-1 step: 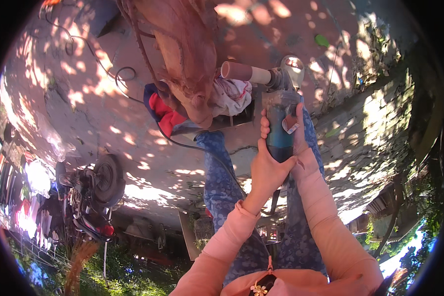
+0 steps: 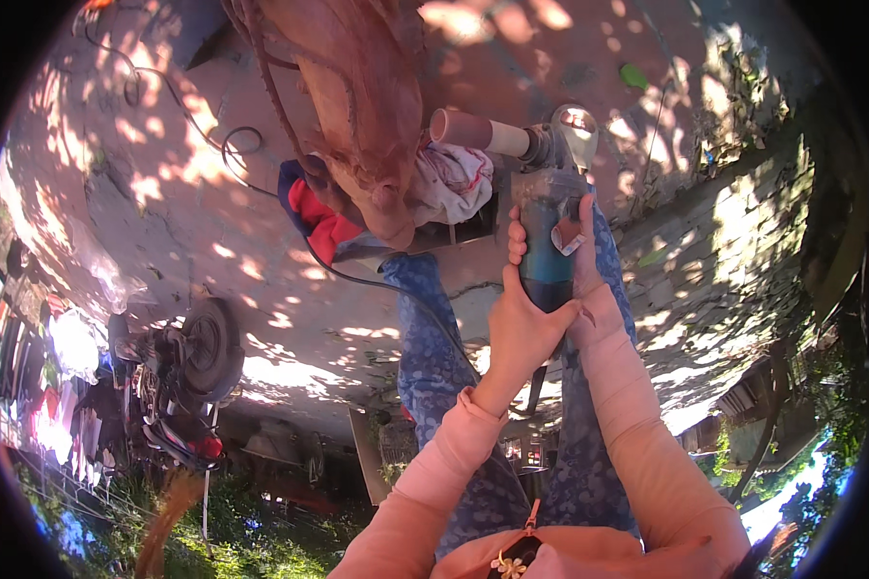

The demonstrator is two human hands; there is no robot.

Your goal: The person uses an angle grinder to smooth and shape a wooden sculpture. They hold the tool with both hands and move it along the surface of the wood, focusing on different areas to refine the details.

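Observation:
Both hands are closed on a teal power grinder (image 2: 547,265) held upright in front of my legs. My left hand (image 2: 524,323) wraps round its lower end. Along the right side of its body lies my right hand (image 2: 590,275), whose fingers are partly hidden behind the tool. From the grinder's head a brown and cream sanding drum (image 2: 468,132) points left, and a pale rounded guard or knob (image 2: 576,130) sits at the top right. To the left of the drum, apart from it, stands a reddish-brown carved wood piece (image 2: 367,106) with branching strands.
Red and dark blue cloth (image 2: 323,217) and a whitish rag (image 2: 459,183) lie under and beside the wood. A black cord (image 2: 357,278) runs across the ground past my leg. A motorbike (image 2: 188,362) stands at the left. Fallen leaves (image 2: 633,76) dot the sunlit paving.
The view has shifted very slightly, and the cord near my left leg sits a little differently. Both hands keep their hold on the grinder.

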